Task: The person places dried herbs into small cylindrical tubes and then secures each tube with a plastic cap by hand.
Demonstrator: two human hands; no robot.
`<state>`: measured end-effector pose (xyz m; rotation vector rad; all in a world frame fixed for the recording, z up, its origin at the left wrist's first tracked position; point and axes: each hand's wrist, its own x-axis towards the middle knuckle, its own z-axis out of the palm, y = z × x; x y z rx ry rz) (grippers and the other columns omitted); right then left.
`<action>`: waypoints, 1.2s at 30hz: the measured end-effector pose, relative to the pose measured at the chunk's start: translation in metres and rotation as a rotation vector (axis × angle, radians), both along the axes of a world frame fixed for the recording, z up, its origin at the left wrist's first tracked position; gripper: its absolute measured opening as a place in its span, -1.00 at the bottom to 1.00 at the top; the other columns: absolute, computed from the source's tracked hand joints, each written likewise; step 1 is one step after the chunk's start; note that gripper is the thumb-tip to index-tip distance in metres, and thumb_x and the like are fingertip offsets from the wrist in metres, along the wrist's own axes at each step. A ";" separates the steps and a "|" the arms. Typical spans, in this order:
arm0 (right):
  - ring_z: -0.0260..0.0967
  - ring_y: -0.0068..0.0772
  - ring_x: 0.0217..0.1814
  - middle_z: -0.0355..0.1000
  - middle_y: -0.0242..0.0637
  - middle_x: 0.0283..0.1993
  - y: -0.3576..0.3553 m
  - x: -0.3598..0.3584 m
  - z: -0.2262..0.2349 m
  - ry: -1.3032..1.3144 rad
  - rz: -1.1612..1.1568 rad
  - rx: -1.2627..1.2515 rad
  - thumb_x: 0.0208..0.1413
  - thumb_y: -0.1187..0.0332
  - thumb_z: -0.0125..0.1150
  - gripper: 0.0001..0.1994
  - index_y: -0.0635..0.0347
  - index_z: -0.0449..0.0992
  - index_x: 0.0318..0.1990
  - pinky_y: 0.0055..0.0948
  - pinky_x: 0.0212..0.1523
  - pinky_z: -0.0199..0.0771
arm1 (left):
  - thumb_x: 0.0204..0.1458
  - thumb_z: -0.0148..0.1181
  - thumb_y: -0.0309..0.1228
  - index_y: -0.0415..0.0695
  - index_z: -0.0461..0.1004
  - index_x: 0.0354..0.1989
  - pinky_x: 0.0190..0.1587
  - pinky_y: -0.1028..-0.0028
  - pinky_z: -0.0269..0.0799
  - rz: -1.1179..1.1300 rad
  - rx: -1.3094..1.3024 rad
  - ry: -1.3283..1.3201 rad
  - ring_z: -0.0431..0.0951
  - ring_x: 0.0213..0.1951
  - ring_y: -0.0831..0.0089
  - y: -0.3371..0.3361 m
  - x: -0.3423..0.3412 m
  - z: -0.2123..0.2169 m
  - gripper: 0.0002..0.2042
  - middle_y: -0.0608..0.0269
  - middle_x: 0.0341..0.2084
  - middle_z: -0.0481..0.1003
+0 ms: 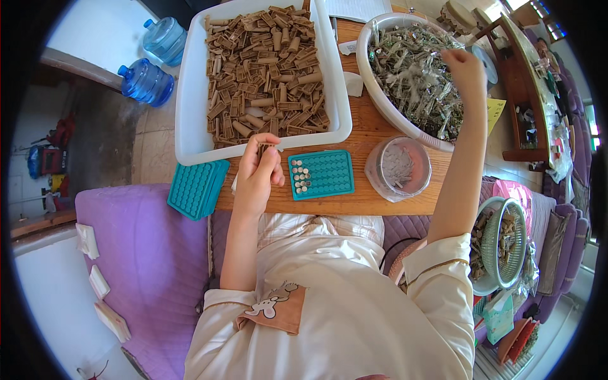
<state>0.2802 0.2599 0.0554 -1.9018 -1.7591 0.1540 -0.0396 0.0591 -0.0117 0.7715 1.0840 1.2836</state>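
My left hand (pixel 258 170) is closed around a small brown plastic part (pixel 266 149), just off the near edge of a large white bin (pixel 345 120). That bin holds a heap of similar brown plastic parts (pixel 266 76). My right hand (pixel 465 68) is raised over a round white basin (pixel 386 98) full of clear, silvery little parts (pixel 411 76). Its fingers are pinched together, and what they hold, if anything, is too small to name. Between my arms lies a teal tray (pixel 332 174) with rows of round hollows and several small round pale pieces (pixel 301 177) at its left end.
A stack of teal trays (pixel 199 190) sits at the table's left corner. Right of the tray stands a clear round tub (pixel 421 183) holding thin whitish pieces. Blue water jugs (pixel 147 82) stand on the floor at left. A green basket (pixel 516 244) of brown parts is at my right.
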 end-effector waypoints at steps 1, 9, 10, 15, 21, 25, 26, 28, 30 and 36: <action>0.41 -0.34 -0.33 0.45 -0.25 -0.41 0.003 0.000 0.001 0.063 -0.021 0.164 -0.17 0.04 0.12 -0.65 0.10 0.51 -0.33 -0.42 -0.27 0.35 | 0.07 -0.17 -0.44 -0.17 0.23 -0.23 -0.61 0.66 0.17 0.002 -0.001 0.000 0.15 -0.68 0.71 -0.005 0.000 0.001 -0.87 0.41 -0.69 0.19; 0.32 -0.65 -0.37 0.42 -0.38 -0.42 -0.006 -0.011 0.060 0.602 0.096 0.892 -0.04 0.36 0.12 -0.78 0.32 0.44 -0.27 -0.69 -0.32 0.30 | 0.07 -0.08 -0.34 -0.12 0.23 -0.20 -0.64 0.71 0.06 -0.002 0.044 -0.067 0.08 -0.69 0.75 -0.025 0.004 0.002 -0.82 0.42 -0.60 0.23; 0.31 -0.66 -0.37 0.41 -0.40 -0.44 -0.009 -0.016 0.066 0.633 0.100 1.024 -0.03 0.38 0.12 -0.79 0.33 0.43 -0.27 -0.70 -0.32 0.31 | 0.07 -0.08 -0.34 -0.12 0.23 -0.20 -0.64 0.71 0.06 0.001 0.045 -0.067 0.08 -0.69 0.75 -0.027 0.004 0.001 -0.82 0.42 -0.60 0.23; 0.34 -0.04 -0.22 0.43 -0.16 -0.33 0.002 0.019 0.050 -0.316 0.183 0.126 -0.12 0.15 0.10 -0.72 0.08 0.48 -0.28 -0.33 -0.19 0.30 | 0.08 -0.11 -0.37 -0.13 0.24 -0.21 -0.65 0.74 0.04 0.014 -0.013 -0.156 0.08 -0.68 0.74 -0.035 0.004 -0.005 -0.85 0.37 -0.59 0.22; 0.38 -0.34 -0.31 0.43 -0.25 -0.32 -0.004 0.032 0.041 -0.127 0.051 0.498 -0.12 0.10 0.13 -0.68 0.15 0.49 -0.31 -0.45 -0.25 0.32 | 0.08 -0.12 -0.40 -0.13 0.24 -0.22 -0.68 0.76 0.00 0.048 -0.068 -0.165 0.05 -0.70 0.76 -0.042 -0.001 -0.014 -0.86 0.38 -0.61 0.21; 0.39 -0.35 -0.31 0.44 -0.25 -0.34 -0.016 0.022 0.038 0.005 -0.108 0.528 -0.10 0.14 0.12 -0.70 0.16 0.48 -0.31 -0.45 -0.26 0.33 | 0.08 -0.12 -0.41 -0.13 0.24 -0.22 -0.69 0.75 -0.01 0.030 -0.058 -0.164 0.05 -0.71 0.76 -0.041 -0.001 -0.016 -0.87 0.38 -0.61 0.21; 0.39 -0.35 -0.31 0.44 -0.25 -0.34 -0.017 0.023 0.037 0.004 -0.113 0.528 -0.10 0.14 0.12 -0.70 0.16 0.48 -0.31 -0.45 -0.26 0.33 | 0.08 -0.12 -0.41 -0.13 0.24 -0.22 -0.69 0.75 -0.01 0.021 -0.067 -0.171 0.04 -0.71 0.77 -0.040 0.001 -0.015 -0.87 0.38 -0.62 0.21; 0.39 -0.34 -0.30 0.45 -0.24 -0.35 -0.015 0.022 0.036 0.027 -0.070 0.610 -0.08 0.13 0.11 -0.70 0.17 0.48 -0.31 -0.46 -0.25 0.33 | 0.07 -0.12 -0.42 -0.13 0.24 -0.22 -0.70 0.75 -0.01 0.016 -0.076 -0.174 0.04 -0.72 0.77 -0.040 0.002 -0.016 -0.87 0.39 -0.62 0.21; 0.39 -0.32 -0.28 0.45 -0.23 -0.36 -0.014 0.018 0.028 0.188 -0.104 0.734 -0.06 0.12 0.09 -0.69 0.17 0.47 -0.30 -0.47 -0.25 0.32 | 0.09 -0.14 -0.40 -0.14 0.24 -0.21 -0.69 0.76 -0.03 0.033 -0.068 -0.159 0.04 -0.71 0.77 -0.042 0.000 -0.019 -0.85 0.39 -0.62 0.21; 0.38 -0.44 -0.29 0.43 -0.27 -0.37 -0.030 0.009 0.019 0.762 0.367 0.639 0.05 0.30 0.02 -0.80 0.25 0.36 -0.26 -0.53 -0.25 0.35 | 0.09 -0.25 -0.21 -0.19 0.23 -0.15 -0.60 0.68 0.04 -0.032 -0.010 -0.457 0.06 -0.67 0.71 -0.043 -0.004 -0.013 -0.69 0.38 -0.60 0.22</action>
